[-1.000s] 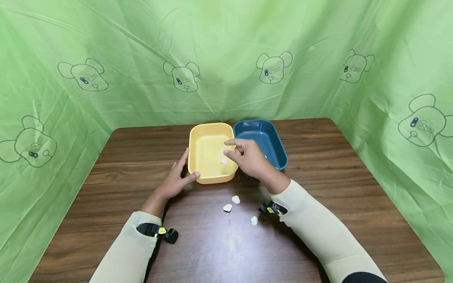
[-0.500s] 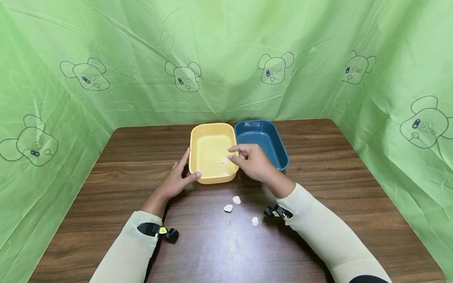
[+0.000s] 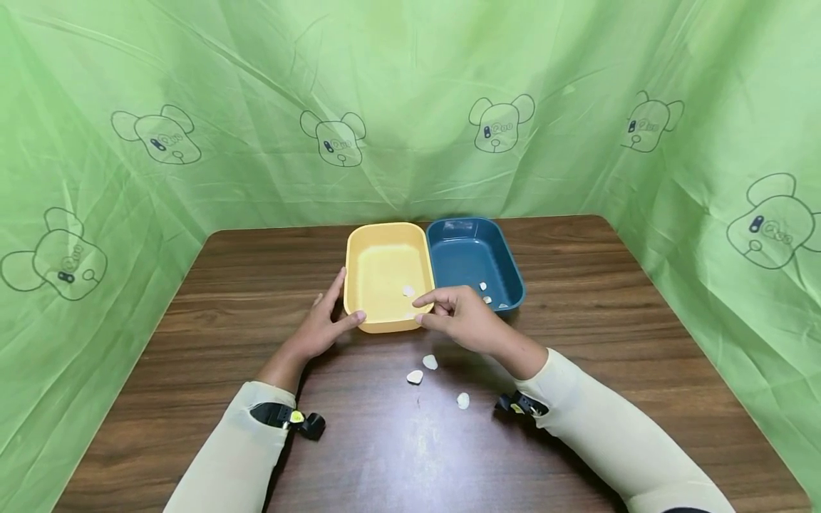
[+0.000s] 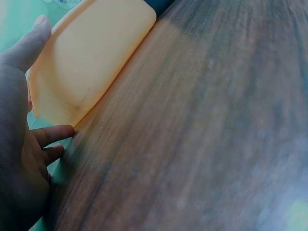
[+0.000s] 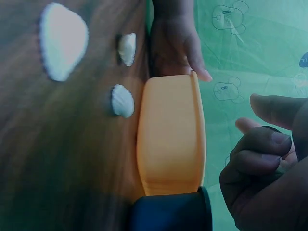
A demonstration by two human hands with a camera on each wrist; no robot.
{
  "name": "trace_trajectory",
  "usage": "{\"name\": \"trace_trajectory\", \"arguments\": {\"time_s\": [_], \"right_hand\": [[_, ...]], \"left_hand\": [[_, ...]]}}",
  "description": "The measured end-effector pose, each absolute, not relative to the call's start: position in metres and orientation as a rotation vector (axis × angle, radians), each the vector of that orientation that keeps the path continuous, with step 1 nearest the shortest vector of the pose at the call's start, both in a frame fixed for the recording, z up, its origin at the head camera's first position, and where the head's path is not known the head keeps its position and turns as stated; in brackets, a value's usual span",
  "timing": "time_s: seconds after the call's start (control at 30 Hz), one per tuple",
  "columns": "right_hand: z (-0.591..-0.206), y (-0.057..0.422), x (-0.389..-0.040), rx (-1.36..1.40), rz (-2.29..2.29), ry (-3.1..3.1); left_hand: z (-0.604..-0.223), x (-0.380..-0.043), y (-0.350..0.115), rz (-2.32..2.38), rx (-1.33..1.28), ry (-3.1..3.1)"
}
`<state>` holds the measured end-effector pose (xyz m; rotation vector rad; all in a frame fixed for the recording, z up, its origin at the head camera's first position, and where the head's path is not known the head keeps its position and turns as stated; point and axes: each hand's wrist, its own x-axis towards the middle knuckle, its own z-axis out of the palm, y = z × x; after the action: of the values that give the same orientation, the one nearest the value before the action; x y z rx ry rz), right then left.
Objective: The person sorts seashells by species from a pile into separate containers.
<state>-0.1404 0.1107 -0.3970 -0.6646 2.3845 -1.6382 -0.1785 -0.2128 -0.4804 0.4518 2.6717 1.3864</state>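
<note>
My left hand [image 3: 318, 329] rests against the near left corner of a yellow plastic bin [image 3: 385, 325], its thumb on the rim and its other fingers along the outer side. Over that bin's near right corner is my right hand [image 3: 465, 320]. Its thumb and index finger stand apart with nothing between them; the right wrist view shows the other fingers curled in. Inside the yellow bin lies a white seashell [image 3: 408, 291], and a pale piece near the front wall is partly seen. Three seashells, one ridged shell [image 5: 122, 101] among them, lie on the table in front.
A dark blue bin [image 3: 509, 260] stands against the yellow bin's right side, with several small white pieces [image 3: 483, 286] near its front end. Both sit toward the back of the wood-grain table [image 3: 269, 285]. Green printed curtains [image 3: 410, 178] enclose the back and sides.
My right hand has drawn back toward me and slightly right, from above the yellow bin to its near corner. More of the blue bin's contents now show. My left hand keeps its place.
</note>
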Motion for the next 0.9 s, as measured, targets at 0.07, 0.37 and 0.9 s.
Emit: {"name": "trace_trajectory", "arguments": {"time_s": [0.07, 0.37, 0.9], "right_hand": [[-0.401, 0.113, -0.137, -0.679, -1.635, 2.369], [-0.418, 0.129, -0.128, -0.734, -1.524, 2.353], [-0.441, 0.141, -0.133, -0.676, -1.447, 2.304]], "left_hand": [[-0.480, -0.179, -0.213, 1.389, 0.450, 2.671], [-0.482, -0.180, -0.213, 1.396, 0.447, 2.671], [-0.484, -0.179, -0.212, 1.447, 0.458, 2.679]]}}
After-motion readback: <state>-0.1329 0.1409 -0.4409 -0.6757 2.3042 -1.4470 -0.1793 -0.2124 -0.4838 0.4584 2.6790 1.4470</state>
